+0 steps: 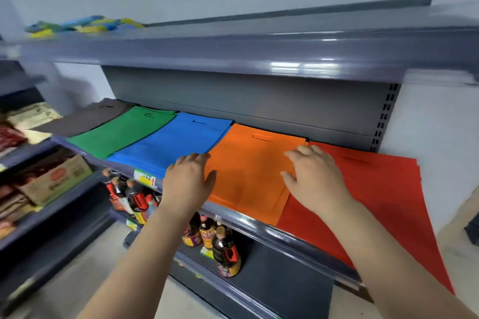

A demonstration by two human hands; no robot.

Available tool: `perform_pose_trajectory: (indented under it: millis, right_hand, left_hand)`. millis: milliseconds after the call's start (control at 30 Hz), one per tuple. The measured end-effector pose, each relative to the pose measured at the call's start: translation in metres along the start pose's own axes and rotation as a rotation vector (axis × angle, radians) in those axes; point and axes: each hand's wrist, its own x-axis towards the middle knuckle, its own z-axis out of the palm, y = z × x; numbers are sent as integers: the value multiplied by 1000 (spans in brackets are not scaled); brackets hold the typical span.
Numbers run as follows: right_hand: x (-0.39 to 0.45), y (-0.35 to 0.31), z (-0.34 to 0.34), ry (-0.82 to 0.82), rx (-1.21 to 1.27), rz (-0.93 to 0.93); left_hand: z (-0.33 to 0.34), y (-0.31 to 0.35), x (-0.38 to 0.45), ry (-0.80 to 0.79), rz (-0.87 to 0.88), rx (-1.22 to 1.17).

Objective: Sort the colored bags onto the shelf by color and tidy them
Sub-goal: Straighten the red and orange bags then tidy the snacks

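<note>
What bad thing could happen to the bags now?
The red bags hang well past the shelf edge, so a nudge from the right hand might slide them off. The left hand lies at the seam between the blue bags and orange bags; pushing could mix those piles.

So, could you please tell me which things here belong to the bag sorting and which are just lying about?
Part of the job:
grey bags, green bags, blue bags, orange bags, red bags, shelf, left hand and right hand flat on the orange bags.

Just lying about:
bottles, box, packets on top.
</note>
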Motion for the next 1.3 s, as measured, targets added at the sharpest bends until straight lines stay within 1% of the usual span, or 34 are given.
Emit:
perform_pose_trajectory:
  millis: [200, 300, 433, 533, 667, 800, 967, 1300]
  right_hand:
    - [60, -134, 9, 12, 45, -366]
    - [87, -205, 14, -1, 70, -491]
    - [118, -300, 22, 21, 109, -622]
    - [138, -367, 31, 31, 115, -696]
    - [160, -446, 44, 47, 146, -774]
    - [183, -514, 51, 48, 182, -832]
    - [224, -585, 66, 55, 186, -918]
    - [327, -706, 94, 73, 271, -1112]
  left_hand:
    - [-54, -105, -10, 78, -131, 216]
    - [-82, -163, -18, 92, -207, 290]
    - [-117, -243, -27, 105, -280, 378]
    - [-138, -302, -35, 125, -326, 466]
    - [-161, -369, -46, 95, -429, 534]
    - [-182, -427, -48, 118, -498, 564]
    - [-197, -489, -37, 126, -597, 608]
    - [-204, -595, 18, 120, -805, 655]
